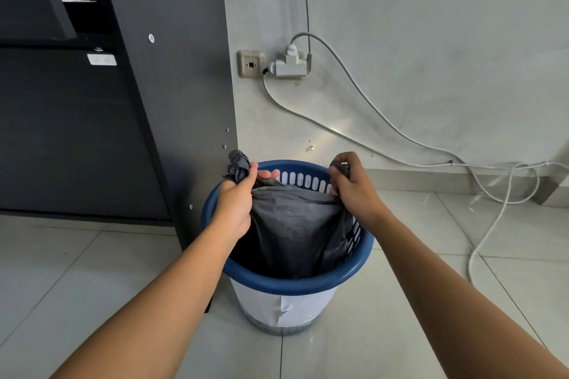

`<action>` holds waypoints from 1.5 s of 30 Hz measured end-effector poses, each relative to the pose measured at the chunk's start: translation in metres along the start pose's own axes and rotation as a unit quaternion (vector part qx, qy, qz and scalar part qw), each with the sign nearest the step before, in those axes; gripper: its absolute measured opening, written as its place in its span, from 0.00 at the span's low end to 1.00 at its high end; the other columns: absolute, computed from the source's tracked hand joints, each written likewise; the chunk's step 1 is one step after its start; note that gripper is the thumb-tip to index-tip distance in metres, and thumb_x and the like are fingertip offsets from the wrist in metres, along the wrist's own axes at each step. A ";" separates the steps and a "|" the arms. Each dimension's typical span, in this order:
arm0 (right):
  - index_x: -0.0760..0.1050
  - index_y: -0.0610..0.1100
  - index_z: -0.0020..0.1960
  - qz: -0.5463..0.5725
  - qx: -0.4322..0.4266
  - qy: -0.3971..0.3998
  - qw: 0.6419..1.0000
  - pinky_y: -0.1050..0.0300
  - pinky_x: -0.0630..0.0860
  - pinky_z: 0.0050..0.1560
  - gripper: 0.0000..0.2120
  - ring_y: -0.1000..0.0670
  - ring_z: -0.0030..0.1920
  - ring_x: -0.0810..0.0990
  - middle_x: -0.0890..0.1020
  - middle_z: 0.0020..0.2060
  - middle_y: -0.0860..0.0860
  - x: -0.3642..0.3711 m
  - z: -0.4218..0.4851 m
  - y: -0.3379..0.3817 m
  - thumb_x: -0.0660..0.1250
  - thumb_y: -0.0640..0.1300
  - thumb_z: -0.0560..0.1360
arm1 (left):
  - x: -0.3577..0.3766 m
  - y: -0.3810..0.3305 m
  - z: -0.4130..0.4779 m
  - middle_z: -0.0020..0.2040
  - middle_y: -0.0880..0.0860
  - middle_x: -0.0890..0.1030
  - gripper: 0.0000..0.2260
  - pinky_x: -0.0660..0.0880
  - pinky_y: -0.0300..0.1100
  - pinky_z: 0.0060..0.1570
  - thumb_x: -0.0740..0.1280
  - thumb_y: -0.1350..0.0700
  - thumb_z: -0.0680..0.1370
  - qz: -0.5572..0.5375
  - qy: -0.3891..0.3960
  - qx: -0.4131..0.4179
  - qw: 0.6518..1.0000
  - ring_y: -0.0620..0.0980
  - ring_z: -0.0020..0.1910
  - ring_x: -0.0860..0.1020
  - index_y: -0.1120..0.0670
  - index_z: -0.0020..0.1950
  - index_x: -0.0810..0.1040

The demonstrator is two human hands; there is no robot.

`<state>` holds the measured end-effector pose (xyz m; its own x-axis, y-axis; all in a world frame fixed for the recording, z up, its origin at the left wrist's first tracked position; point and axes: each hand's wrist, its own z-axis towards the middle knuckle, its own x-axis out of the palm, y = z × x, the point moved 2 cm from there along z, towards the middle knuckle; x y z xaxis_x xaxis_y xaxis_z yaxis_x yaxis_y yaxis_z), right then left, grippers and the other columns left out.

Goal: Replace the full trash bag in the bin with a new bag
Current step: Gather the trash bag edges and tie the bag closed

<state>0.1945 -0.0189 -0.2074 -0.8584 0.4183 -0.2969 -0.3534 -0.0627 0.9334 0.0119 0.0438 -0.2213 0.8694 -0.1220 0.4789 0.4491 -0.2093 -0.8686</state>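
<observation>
A round bin (295, 284) with a blue rim and white slotted wall stands on the tiled floor. Inside it hangs a dark grey trash bag (292, 224), its top stretched taut just above the rim. My left hand (235, 203) grips the bag's left handle, whose bunched end sticks up over the far left rim. My right hand (354, 184) is closed on the bag's right handle at the far right rim. What the bag holds is hidden.
A dark cabinet (92, 117) stands close to the bin's left side. On the wall behind are a socket (251, 64) and a plug adapter (291, 66), with white cables (480, 243) trailing down to the floor at the right.
</observation>
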 end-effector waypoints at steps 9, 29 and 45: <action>0.64 0.49 0.55 -0.194 -0.060 0.121 0.972 0.74 0.67 0.41 0.28 0.54 0.44 0.72 0.72 0.42 0.57 0.015 -0.004 -0.002 0.78 0.47 0.64 | 0.015 -0.003 -0.005 0.26 0.49 0.64 0.16 0.67 0.40 0.39 0.60 0.55 0.79 -0.049 0.054 -0.067 0.995 0.46 0.24 0.64 0.53 0.31 0.64; 0.69 0.43 0.57 0.091 0.094 0.083 0.988 0.63 0.73 0.41 0.17 0.53 0.39 0.75 0.75 0.39 0.50 0.010 -0.004 -0.007 0.66 0.30 0.71 | 0.018 0.007 -0.002 0.31 0.51 0.65 0.10 0.66 0.39 0.31 0.50 0.58 0.81 -0.025 0.131 -0.065 0.989 0.45 0.28 0.64 0.55 0.40 0.64; 0.70 0.44 0.55 0.289 0.057 -0.009 0.956 0.66 0.68 0.26 0.10 0.56 0.22 0.67 0.77 0.35 0.46 0.019 0.002 0.004 0.55 0.32 0.80 | 0.026 -0.003 -0.004 0.33 0.52 0.74 0.09 0.74 0.38 0.33 0.59 0.61 0.81 0.157 0.119 0.042 0.980 0.42 0.22 0.69 0.56 0.44 0.76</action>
<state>0.1776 -0.0094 -0.2090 -0.8913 0.3586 0.2776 0.2214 -0.1902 0.9565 0.0326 0.0370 -0.2056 0.8990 -0.3924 0.1945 0.1920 -0.0461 -0.9803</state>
